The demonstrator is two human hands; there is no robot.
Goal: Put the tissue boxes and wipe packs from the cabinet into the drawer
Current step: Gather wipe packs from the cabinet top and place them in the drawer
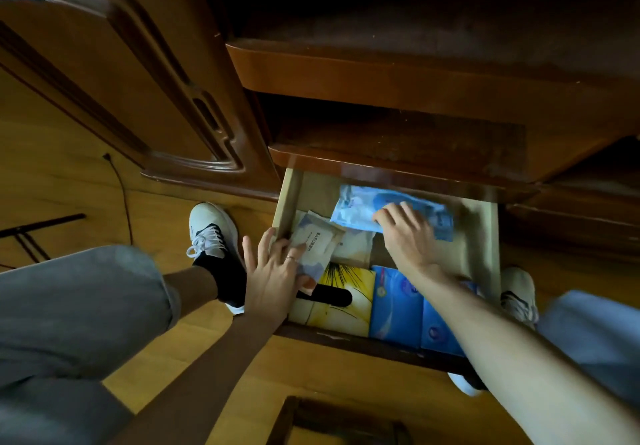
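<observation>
The pale wooden drawer (483, 236) is pulled out at the cabinet's foot. Inside at the front lie a yellow tissue box (346, 302) with a black slot and blue tissue packs (398, 309). My left hand (273, 278) grips a white-and-blue wipe pack (317, 243) at the drawer's left side. My right hand (405, 233) rests with spread fingers on a light blue wipe pack (363, 207) at the back of the drawer; whether it grips the pack I cannot tell. A beige pack (353, 250) lies between them.
The open cabinet door (121, 73) swings out on the left. Two dark shelves (398, 77) above the drawer look bare. My knees and white shoes (213, 226) flank the drawer on the wooden floor. A black cable (121, 184) runs along the floor at left.
</observation>
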